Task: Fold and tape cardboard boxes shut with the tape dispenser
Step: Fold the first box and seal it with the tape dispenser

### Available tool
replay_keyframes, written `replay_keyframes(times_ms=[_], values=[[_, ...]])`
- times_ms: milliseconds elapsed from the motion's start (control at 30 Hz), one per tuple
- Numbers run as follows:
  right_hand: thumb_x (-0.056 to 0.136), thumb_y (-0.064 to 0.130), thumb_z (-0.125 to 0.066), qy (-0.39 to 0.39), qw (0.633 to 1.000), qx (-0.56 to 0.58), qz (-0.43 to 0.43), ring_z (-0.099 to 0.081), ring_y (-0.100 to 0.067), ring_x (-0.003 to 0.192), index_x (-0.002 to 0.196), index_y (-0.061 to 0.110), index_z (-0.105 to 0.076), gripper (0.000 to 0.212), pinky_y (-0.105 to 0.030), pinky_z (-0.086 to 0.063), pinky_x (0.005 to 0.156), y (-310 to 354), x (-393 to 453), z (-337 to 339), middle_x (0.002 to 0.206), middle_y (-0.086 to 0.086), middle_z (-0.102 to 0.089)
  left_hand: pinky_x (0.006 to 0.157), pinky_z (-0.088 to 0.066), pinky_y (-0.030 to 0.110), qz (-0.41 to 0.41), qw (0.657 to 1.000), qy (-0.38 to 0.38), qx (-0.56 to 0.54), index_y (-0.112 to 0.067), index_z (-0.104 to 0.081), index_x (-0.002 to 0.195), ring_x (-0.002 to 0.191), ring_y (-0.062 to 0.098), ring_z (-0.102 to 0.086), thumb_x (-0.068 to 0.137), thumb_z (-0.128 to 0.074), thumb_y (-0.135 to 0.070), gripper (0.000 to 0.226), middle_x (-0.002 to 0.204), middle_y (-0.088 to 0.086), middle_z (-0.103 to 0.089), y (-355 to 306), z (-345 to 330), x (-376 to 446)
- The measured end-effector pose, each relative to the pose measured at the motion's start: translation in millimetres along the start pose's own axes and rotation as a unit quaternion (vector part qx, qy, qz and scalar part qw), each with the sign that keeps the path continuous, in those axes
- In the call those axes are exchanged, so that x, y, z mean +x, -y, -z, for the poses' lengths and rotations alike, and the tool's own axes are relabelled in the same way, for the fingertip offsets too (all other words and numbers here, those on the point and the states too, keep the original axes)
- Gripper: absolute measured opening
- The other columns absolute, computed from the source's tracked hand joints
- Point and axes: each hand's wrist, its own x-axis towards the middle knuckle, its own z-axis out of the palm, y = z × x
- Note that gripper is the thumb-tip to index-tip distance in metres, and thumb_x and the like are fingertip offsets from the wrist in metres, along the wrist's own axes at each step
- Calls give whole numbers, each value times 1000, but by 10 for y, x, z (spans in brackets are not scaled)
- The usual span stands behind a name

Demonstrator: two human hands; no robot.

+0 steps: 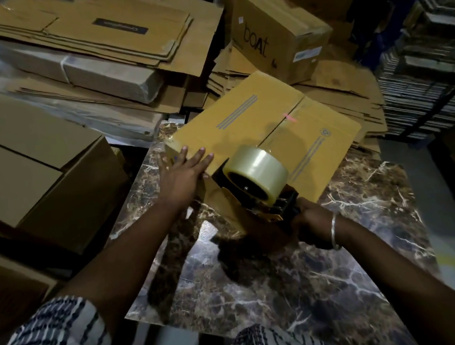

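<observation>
Item: box point(262, 136) — yellow-brown cardboard, flaps folded down, centre seam running from its near edge to its far edge. Sits at the far edge of the marble table point(304, 271), overhanging toward the flat cardboard stacks point(83, 38) behind.

Item: left hand point(183, 174) — fingers spread flat, nothing gripped, palm pressing the box top at its near-left corner.

Item: right hand point(311, 226) — fingers clenched round the handle of the tape dispenser point(263, 193). Bangle on the wrist.

Item: tape roll point(257, 171) — clear, approx. full, mounted on the dispenser, which sits at the near edge of the box close to the seam end. Whether tape already touches cardboard: can't tell, contact pt. hidden.

Step in hand, judged: starting a tape run along the seam.

Handling notes:
- Anchor tape on the near side wall first, then go over the edge and along the seam.
- Keep the dispenser low and centred so both flaps get equal cover.
- Left hand should press hard — the box overhangs and looks light, prob. slides otherwise.
- Run past the far edge before cutting.
</observation>
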Motion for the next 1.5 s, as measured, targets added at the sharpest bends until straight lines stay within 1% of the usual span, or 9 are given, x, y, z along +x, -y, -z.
replay_keyframes(times_ms=[67, 233, 433, 633, 833, 967, 1200, 1367, 1500], values=[[71, -14, -52, 2, 1000, 5, 15, -25, -16, 45, 84, 4, -53, 22, -30, -16, 51, 162, 21, -69, 60, -9, -36, 112, -19, 72, 7, 999, 25, -45, -39, -18, 158, 154, 28, -8, 102, -49, -31, 65, 166, -12, -12, -12, 85, 180], [79, -23, -41, -16, 1000, 23, 11, -18, -13, 46, 70, 6, -27, 33, -23, -13, 47, 195, 51, -114, 57, -5, -28, 117, -7, 61, -141, 965, 60, -212, -22, -44, 150, 152, 14, -11, 92, -47, -36, 60, 161, 0, -31, 6, 142, 200], [73, -10, -50, -17, 999, -7, 32, -21, -15, 44, 79, 2, -50, 13, -29, -12, 49, 177, 59, -174, 60, -6, -28, 94, -44, 65, -44, 981, 26, -187, -20, -59, 137, 121, 34, -61, 96, -52, -24, 42, 159, 8, -35, -133, 138, 181], [57, 6, -51, -10, 994, -89, 61, -22, -17, 38, 48, 17, -52, 14, -25, -19, 47, 109, 6, -138, 47, -3, -29, 91, -44, 68, -4, 985, 64, -161, -18, -64, 130, 120, 39, -59, 98, -57, -15, 33, 165, 0, -22, -184, 279, 145], [58, 3, -55, -29, 998, -51, 9, -29, -16, 36, 91, -13, -55, 37, -24, -24, 44, -118, -100, -8, 58, -12, -39, 98, -47, 41, -34, 976, 42, -210, -31, -56, 142, 150, 14, -24, 103, -50, -21, 40, 158, -11, -36, -243, 371, 151], [56, -2, -56, -26, 1000, 2, 3, -30, -19, 37, 113, 6, -57, 57, -23, -26, 43, -328, -275, 102, 60, -13, -43, 102, -46, 47, -45, 970, 48, -233, -40, -62, 133, 151, 10, -21, 103, -53, -30, 34, 151, -21, -43, -207, 298, 195], [60, -5, -60, -25, 998, 21, -55, -30, -18, 39, 123, 6, -46, 66, -25, -23, 47, -552, -345, 214, 52, -10, -38, 108, -22, 75, -3, 983, 38, -177, -42, -64, 127, 150, 16, -24, 96, -60, -25, 35, 151, -20, -45, -401, 266, 251], [55, -2, -59, -19, 997, 46, -59, -27, -17, 38, 120, 15, -46, 68, -22, -22, 46, -534, -372, 213, 52, -9, -36, 112, 8, 71, -182, 957, 39, -222, -31, -59, 137, 150, 8, -16, 96, -54, -26, 42, 155, -14, -38, -626, 26, 17], [74, -15, -54, -23, 997, 38, -55, -26, -17, 36, 116, 7, -49, 48, -20, -22, 44, -478, -371, 214, 51, -9, -36, 109, 8, 78, -186, 955, 27, -228, -29, -70, 121, 147, 1, -9, 91, -62, -26, 32, 148, -28, -27, -587, -72, 63]])
